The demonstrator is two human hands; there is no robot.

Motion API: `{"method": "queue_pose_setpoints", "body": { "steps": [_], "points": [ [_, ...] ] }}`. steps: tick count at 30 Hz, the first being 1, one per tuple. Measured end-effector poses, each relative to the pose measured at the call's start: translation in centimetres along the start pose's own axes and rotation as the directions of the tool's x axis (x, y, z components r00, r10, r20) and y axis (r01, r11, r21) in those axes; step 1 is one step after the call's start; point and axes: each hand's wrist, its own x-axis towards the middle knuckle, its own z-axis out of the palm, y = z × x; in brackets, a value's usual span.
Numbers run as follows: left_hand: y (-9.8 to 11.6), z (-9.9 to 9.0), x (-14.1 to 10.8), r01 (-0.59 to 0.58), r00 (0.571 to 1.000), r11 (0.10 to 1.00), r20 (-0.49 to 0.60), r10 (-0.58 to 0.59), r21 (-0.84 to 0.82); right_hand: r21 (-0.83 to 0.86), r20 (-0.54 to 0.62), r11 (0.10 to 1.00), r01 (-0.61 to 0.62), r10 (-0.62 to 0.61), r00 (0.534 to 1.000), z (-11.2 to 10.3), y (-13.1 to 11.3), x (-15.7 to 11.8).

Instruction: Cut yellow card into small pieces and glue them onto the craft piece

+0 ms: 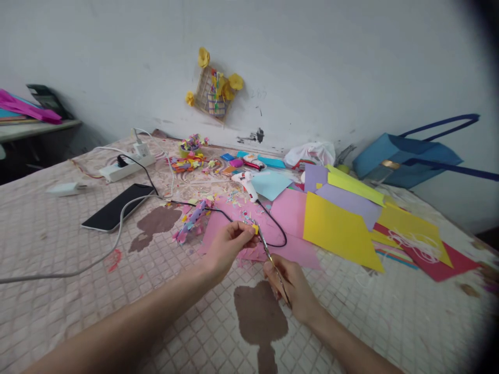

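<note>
Yellow paper, one tiny piece of it, was pinched between the thumb and fingers of the left hand, above the pink paper on the table. Just beside it, the right hand was wrapped around a pair of scissors, tips close to the piece; from where I stood, I couldn't tell whether the blades touched it. Beyond the hands lay a white glue gun, its black cord looping over the pink. A decorated purple strip lay to the left, near a flat black device. Rightward, a large yellow sheet overlapped others, with a blue bag behind.
</note>
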Motion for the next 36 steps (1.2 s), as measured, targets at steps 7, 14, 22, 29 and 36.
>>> {"method": "queue_pose_setpoints", "body": {
  "steps": [7, 14, 22, 29, 36],
  "points": [
    [-0.1, 0.1, -0.1, 0.001, 1.000, 1.000, -0.007, -0.001, -0.027, -0.023, -0.002, 1.000, 0.004, -0.004, 1.000, -0.1, -0.3, 0.0],
    [-0.3, 0.0, 0.0, -0.012, 1.000, 0.998, -0.013, 0.011, -0.055, -0.050, -0.003, 0.999, 0.019, -0.019, 1.000, -0.1, 0.2, 0.1],
    [-0.2, 0.2, -0.1, -0.009, 1.000, 0.998, -0.019, 0.008, -0.060, -0.057, -0.007, 0.998, 0.037, -0.037, 0.999, -0.1, 0.3, 0.1],
    [-0.2, 0.0, 0.1, -0.006, 1.000, 0.998, -0.014, 0.005, -0.067, -0.084, -0.012, 0.996, 0.029, -0.030, 0.999, 0.0, 0.3, 0.2],
    [-0.3, -0.2, 0.2, -0.010, 1.000, 0.998, 0.003, 0.010, -0.062, -0.086, -0.016, 0.996, 0.036, -0.037, 0.999, -0.1, 0.7, 0.2]
  ]
}}
